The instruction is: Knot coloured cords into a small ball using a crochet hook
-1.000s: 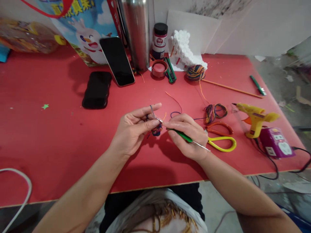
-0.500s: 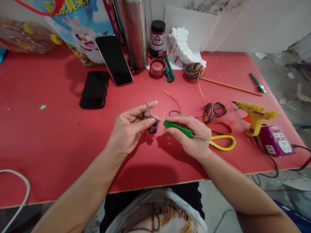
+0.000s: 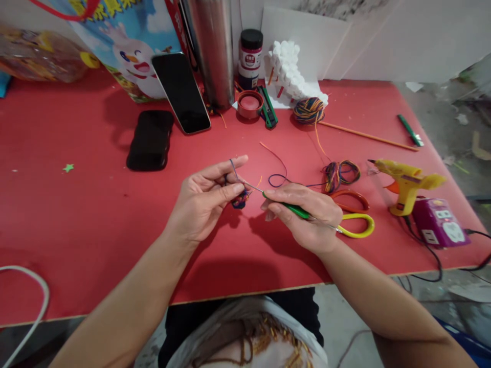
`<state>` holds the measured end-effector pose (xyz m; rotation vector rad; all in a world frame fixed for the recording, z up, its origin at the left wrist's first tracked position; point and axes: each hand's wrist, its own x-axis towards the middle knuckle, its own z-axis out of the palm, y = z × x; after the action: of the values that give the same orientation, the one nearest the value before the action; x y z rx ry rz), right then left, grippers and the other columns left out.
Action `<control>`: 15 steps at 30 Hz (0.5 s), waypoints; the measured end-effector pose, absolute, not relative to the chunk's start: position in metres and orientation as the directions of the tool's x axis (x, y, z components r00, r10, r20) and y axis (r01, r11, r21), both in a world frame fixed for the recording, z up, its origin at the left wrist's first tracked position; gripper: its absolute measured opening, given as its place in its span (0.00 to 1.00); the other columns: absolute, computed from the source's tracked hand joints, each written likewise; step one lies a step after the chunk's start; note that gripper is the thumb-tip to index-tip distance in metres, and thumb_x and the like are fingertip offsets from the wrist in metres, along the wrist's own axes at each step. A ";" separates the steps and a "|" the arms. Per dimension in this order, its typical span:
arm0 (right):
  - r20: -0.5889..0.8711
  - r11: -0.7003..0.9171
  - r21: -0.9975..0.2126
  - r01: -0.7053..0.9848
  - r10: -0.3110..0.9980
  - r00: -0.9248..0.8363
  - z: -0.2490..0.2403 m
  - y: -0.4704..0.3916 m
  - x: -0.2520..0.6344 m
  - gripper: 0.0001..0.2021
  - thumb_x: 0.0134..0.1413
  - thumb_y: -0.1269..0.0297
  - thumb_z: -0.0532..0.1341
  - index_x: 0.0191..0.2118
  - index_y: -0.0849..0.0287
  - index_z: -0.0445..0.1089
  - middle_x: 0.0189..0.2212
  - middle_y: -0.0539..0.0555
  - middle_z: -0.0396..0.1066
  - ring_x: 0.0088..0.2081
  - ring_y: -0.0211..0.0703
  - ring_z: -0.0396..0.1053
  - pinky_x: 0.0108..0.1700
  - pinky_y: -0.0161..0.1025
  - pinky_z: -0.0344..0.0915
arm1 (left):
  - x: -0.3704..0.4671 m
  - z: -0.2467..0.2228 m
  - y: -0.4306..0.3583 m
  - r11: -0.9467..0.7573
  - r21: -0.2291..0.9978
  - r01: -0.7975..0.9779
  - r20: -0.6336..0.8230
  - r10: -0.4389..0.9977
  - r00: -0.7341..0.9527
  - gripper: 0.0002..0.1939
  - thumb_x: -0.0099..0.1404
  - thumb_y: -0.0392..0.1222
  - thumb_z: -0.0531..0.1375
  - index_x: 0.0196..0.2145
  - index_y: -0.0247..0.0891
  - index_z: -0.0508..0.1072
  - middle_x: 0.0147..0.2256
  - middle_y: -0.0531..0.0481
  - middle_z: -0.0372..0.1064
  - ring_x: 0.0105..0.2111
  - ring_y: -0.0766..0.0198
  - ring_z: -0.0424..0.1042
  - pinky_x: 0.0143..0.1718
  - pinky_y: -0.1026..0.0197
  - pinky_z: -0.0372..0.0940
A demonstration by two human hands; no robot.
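Between the thumb and fingers of my left hand (image 3: pixel 209 199) is a small dark multicoloured crochet piece (image 3: pixel 239 200). A strand of blue yarn (image 3: pixel 233 167) loops over that hand's raised index finger. My right hand (image 3: pixel 307 212) is closed round the green handle of a crochet hook (image 3: pixel 295 209). The hook's thin metal shaft points left and its tip meets the crochet piece at my left fingertips; the exact stitch is too small to make out. Loose yarn runs right to a small tangled yarn bundle (image 3: pixel 336 176).
Scissors (image 3: pixel 358 226) with orange and yellow handles lie partly behind my right hand. Further right are a yellow glue gun (image 3: pixel 408 184) and a purple power block (image 3: pixel 441 222). A yarn ball (image 3: pixel 309 111), a green cutter (image 3: pixel 267 107), a jar (image 3: pixel 250 60) and phones (image 3: pixel 182 94) stand or lie farther back.
My right hand has drawn slightly to the right with the hook, and more of the metal shaft shows. My left hand stays almost in place with the crochet piece.
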<state>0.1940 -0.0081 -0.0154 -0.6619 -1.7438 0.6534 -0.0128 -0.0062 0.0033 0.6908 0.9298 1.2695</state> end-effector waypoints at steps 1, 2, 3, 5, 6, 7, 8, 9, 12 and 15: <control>0.656 0.691 -0.714 0.111 0.716 -0.239 -0.015 -0.008 0.195 0.16 0.62 0.76 0.71 0.53 0.53 0.83 0.34 0.53 0.86 0.35 0.44 0.85 0.41 0.41 0.81 | -0.013 0.003 -0.006 0.188 0.858 -0.478 -0.193 0.980 0.039 0.23 0.53 0.30 0.76 0.48 0.39 0.88 0.32 0.52 0.75 0.33 0.70 0.77 0.37 0.70 0.75; 0.654 0.690 -0.715 0.113 0.718 -0.238 -0.015 -0.008 0.195 0.16 0.61 0.76 0.71 0.52 0.53 0.83 0.34 0.53 0.86 0.36 0.44 0.85 0.41 0.41 0.81 | -0.013 0.003 -0.006 0.189 0.860 -0.475 -0.194 0.980 0.039 0.23 0.53 0.30 0.76 0.48 0.38 0.88 0.32 0.51 0.75 0.32 0.69 0.77 0.37 0.70 0.75; 0.650 0.686 -0.719 0.114 0.721 -0.238 -0.015 -0.008 0.195 0.16 0.61 0.76 0.71 0.52 0.53 0.83 0.33 0.53 0.86 0.35 0.44 0.84 0.41 0.41 0.81 | -0.013 0.004 -0.006 0.188 0.862 -0.471 -0.193 0.980 0.037 0.23 0.53 0.30 0.76 0.48 0.38 0.88 0.32 0.51 0.75 0.32 0.69 0.77 0.36 0.69 0.75; 0.642 0.678 -0.726 0.115 0.728 -0.239 -0.013 -0.009 0.196 0.16 0.61 0.76 0.70 0.52 0.53 0.83 0.32 0.52 0.86 0.34 0.43 0.84 0.41 0.41 0.81 | -0.013 0.004 -0.006 0.187 0.864 -0.468 -0.192 0.981 0.036 0.22 0.53 0.30 0.76 0.47 0.38 0.88 0.31 0.51 0.75 0.31 0.69 0.77 0.35 0.69 0.75; 0.640 0.676 -0.728 0.116 0.731 -0.238 -0.013 -0.008 0.196 0.16 0.62 0.75 0.70 0.52 0.52 0.83 0.31 0.52 0.85 0.33 0.43 0.83 0.40 0.41 0.81 | -0.013 0.004 -0.006 0.188 0.863 -0.468 -0.194 0.980 0.037 0.22 0.53 0.30 0.76 0.47 0.38 0.88 0.31 0.52 0.75 0.31 0.69 0.77 0.35 0.69 0.75; 0.640 0.675 -0.728 0.116 0.731 -0.238 -0.012 -0.008 0.196 0.16 0.62 0.75 0.71 0.52 0.52 0.83 0.30 0.52 0.85 0.32 0.43 0.83 0.40 0.41 0.81 | -0.013 0.004 -0.006 0.192 0.862 -0.469 -0.196 0.980 0.040 0.22 0.53 0.30 0.75 0.47 0.38 0.88 0.31 0.52 0.75 0.31 0.69 0.77 0.35 0.69 0.75; 0.643 0.678 -0.725 0.118 0.728 -0.238 -0.012 -0.008 0.196 0.16 0.61 0.75 0.71 0.52 0.52 0.83 0.30 0.52 0.85 0.32 0.43 0.83 0.40 0.41 0.81 | -0.013 0.004 -0.005 0.196 0.860 -0.471 -0.199 0.979 0.045 0.22 0.53 0.30 0.76 0.47 0.38 0.88 0.31 0.52 0.75 0.31 0.69 0.77 0.36 0.68 0.75; 0.648 0.684 -0.720 0.119 0.724 -0.238 -0.012 -0.008 0.196 0.16 0.61 0.76 0.71 0.51 0.52 0.83 0.31 0.52 0.85 0.32 0.43 0.83 0.40 0.41 0.81 | -0.013 0.004 -0.005 0.201 0.858 -0.473 -0.202 0.978 0.050 0.22 0.53 0.30 0.76 0.47 0.38 0.88 0.31 0.52 0.75 0.32 0.68 0.77 0.36 0.68 0.75; 0.670 0.706 -0.698 0.123 0.704 -0.237 -0.012 -0.006 0.197 0.16 0.60 0.77 0.71 0.51 0.53 0.83 0.32 0.53 0.86 0.34 0.44 0.84 0.41 0.42 0.81 | -0.014 0.005 -0.005 0.209 0.855 -0.474 -0.204 0.977 0.061 0.22 0.53 0.31 0.76 0.47 0.38 0.88 0.31 0.52 0.74 0.32 0.67 0.78 0.36 0.67 0.76; 0.693 0.730 -0.670 0.133 0.680 -0.239 -0.013 -0.005 0.198 0.18 0.58 0.79 0.71 0.52 0.54 0.83 0.33 0.53 0.86 0.35 0.45 0.84 0.43 0.43 0.81 | -0.015 0.005 -0.006 0.207 0.858 -0.469 -0.202 0.977 0.062 0.22 0.53 0.31 0.76 0.47 0.38 0.88 0.31 0.52 0.73 0.31 0.67 0.77 0.35 0.66 0.76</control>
<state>0.1979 -0.0053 -0.0132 -0.6427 -1.7666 0.5838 -0.0147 -0.0056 0.0047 0.7008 0.9283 1.2405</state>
